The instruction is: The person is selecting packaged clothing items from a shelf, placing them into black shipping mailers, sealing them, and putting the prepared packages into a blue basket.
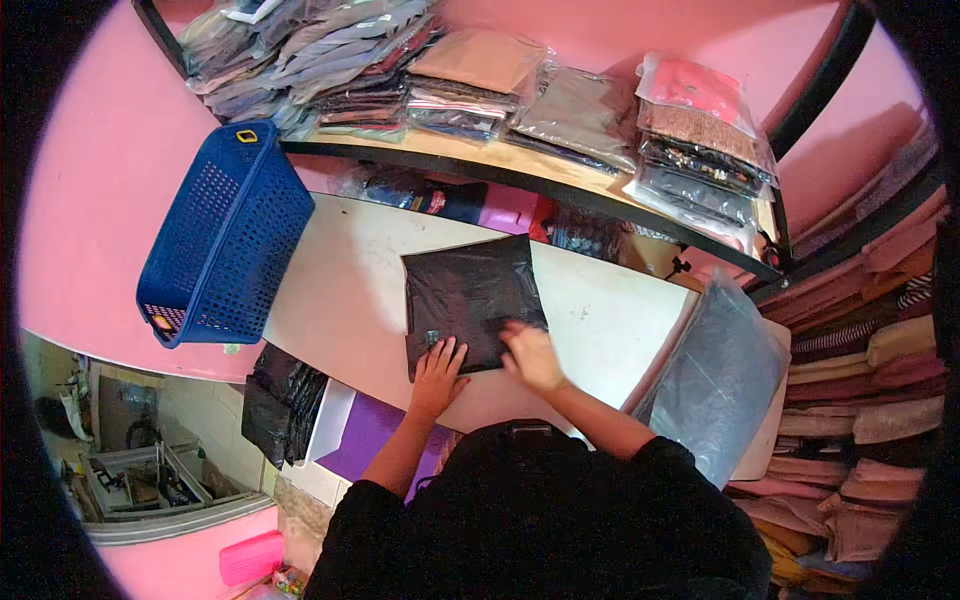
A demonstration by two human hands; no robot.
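Note:
A black plastic bag point(472, 292) lies flat on the white table point(337, 262) in front of me. My left hand point(441, 375) rests on its lower left edge, fingers apart and palm down, near a small pale mark on the plastic. Over the bag's lower right part is my right hand point(531, 354), slightly blurred, its fingers bent against the plastic; whether they pinch it cannot be told.
A blue plastic basket point(232, 240) stands at the table's left end. Behind, a wooden shelf point(450, 154) holds stacks of bagged clothes point(480, 67). Clear plastic bags point(712, 382) lie at right, beside piled folded fabrics point(862, 397). Black plastic bags point(281, 405) hang over a white container point(330, 420) at lower left.

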